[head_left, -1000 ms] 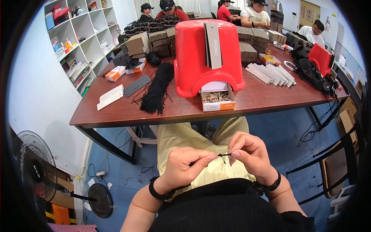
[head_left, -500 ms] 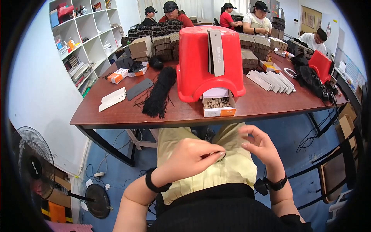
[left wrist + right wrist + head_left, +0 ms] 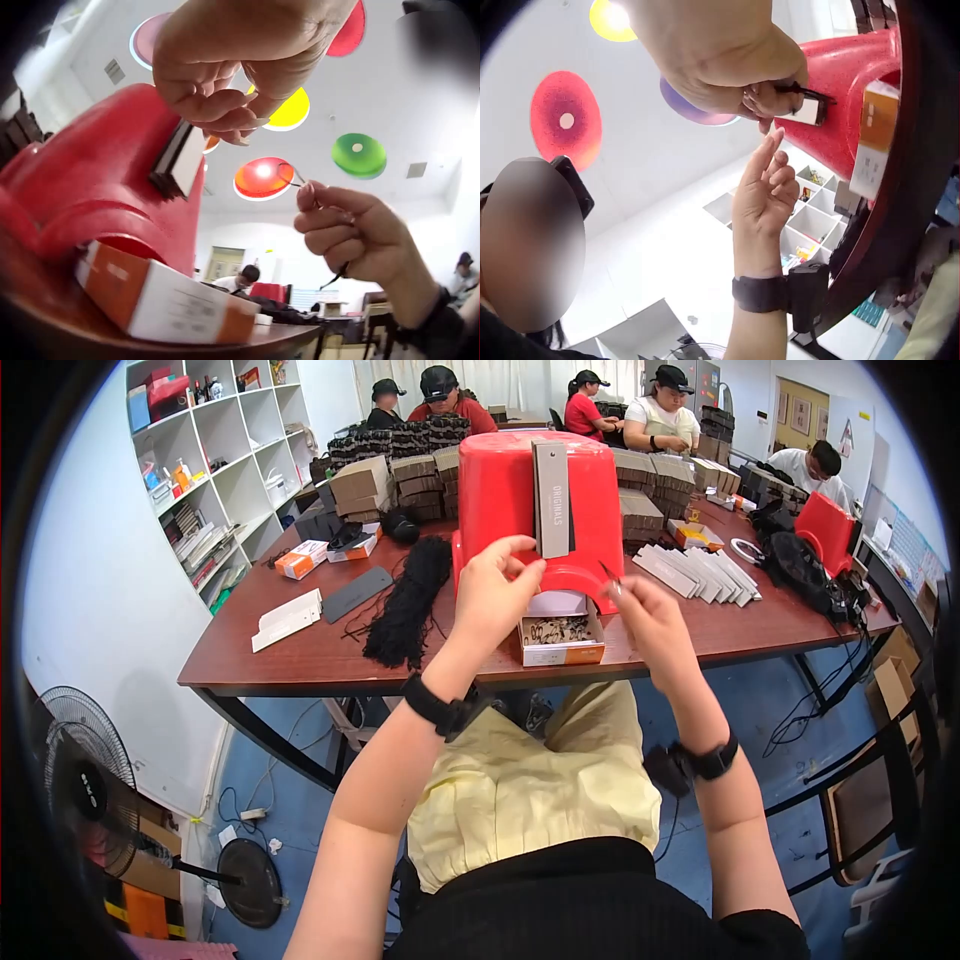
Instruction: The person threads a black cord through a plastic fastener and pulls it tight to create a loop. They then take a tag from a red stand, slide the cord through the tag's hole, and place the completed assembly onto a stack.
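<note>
Pinching: right hand [image 3: 650, 622], thumb and fingertips closed on a thin black cord [image 3: 608, 571]; the other fingers were curled in.
Black cord: held up just to the right of the hanging tags, in front of the stool; the left wrist view showed a narrow loop above the fingertips and a dark end below the hand.
Left hand [image 3: 495, 595]: raised at the lower left edge of the hanging tags, partly open, index finger and thumb extended, the others loosely bent; nothing was seen in its grasp (contact with the tags could not be determined).
Hanging tags [image 3: 553, 500]: light grey, the front one lettered ORIGINALS, set upright against the front of the stool, with a darker piece behind.
Red stool [image 3: 500, 485]: stood on the table [image 3: 235, 660], its arched cutout facing the person.
Open box [image 3: 563, 654]: white and orange, positioned at the cutout, containing many small pieces (too small to identify).
Cord bundle [image 3: 408, 605]: black, laid on the table to the left of the stool.
Dark tag [image 3: 358, 594]: flat, between the cord bundle and the pale tags [image 3: 287, 620].
Fanned tags [image 3: 698, 574]: light grey, overlapping, to the right of the stool.
Wristbands: black, one on each wrist.
</note>
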`<state>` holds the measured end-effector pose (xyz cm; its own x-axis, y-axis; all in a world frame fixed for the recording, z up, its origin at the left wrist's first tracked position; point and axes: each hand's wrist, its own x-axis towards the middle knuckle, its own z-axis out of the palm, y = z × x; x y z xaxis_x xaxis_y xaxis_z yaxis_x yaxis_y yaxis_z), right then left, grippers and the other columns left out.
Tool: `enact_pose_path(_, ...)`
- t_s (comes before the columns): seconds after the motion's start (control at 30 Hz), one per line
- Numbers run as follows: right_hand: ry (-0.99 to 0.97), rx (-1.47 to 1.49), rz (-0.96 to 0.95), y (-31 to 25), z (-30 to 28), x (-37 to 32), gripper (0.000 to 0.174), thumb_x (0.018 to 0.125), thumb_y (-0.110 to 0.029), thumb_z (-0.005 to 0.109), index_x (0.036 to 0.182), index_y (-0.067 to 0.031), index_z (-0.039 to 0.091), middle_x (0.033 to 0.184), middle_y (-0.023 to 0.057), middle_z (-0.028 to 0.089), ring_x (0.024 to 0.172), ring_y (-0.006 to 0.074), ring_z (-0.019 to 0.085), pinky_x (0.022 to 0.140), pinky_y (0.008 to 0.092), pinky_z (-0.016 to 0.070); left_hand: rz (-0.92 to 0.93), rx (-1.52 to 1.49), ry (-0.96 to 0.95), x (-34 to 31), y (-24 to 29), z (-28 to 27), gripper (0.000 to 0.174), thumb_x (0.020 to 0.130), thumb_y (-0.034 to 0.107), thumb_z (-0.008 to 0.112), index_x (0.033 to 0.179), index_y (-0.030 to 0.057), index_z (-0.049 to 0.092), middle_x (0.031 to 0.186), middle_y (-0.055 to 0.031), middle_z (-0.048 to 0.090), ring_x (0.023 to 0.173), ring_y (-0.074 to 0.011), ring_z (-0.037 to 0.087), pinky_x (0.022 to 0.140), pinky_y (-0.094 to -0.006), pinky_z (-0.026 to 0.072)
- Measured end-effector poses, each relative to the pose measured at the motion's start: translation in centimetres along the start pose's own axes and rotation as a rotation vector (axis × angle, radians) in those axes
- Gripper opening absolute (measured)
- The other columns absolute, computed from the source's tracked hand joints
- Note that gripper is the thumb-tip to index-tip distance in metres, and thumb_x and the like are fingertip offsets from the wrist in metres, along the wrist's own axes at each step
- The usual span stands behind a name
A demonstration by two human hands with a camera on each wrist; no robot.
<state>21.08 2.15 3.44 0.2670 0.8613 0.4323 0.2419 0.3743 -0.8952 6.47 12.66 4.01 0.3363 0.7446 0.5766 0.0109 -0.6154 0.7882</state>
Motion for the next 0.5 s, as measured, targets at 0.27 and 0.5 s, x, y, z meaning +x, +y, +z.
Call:
enact_pose_path(0.27,0.162,-0.422,-0.299,3.4,0.5,8.0,0.027,0.075,-0.019,0.054,0.089,0.0033,0.057,0.073,0.0145,0.059,0.066,0.0183,0.057,0.062,0.0272,0.0431,0.02,0.089,0.072,1.4,-1.4,1.3,0.027,0.071,0.012,0.055,0.094,-0.0011,0.054,0.057,-0.0075,0.058,0.054,-0.0134,0.057,0.053,-0.025,0.0422)
enact_pose_path(0.5,0.109,-0.437,-0.141,2.7,1.1,8.4,0.033,0.07,-0.026,0.059,0.084,0.0036,0.059,0.068,0.0128,0.059,0.062,0.0178,0.056,0.06,0.0272,0.0434,0.026,0.078,0.043,2.0,-1.7,2.3,0.022,0.075,0.01,0.054,0.092,-0.0035,0.054,0.058,-0.0051,0.056,0.043,-0.0055,0.047,0.039,-0.0193,0.0363)
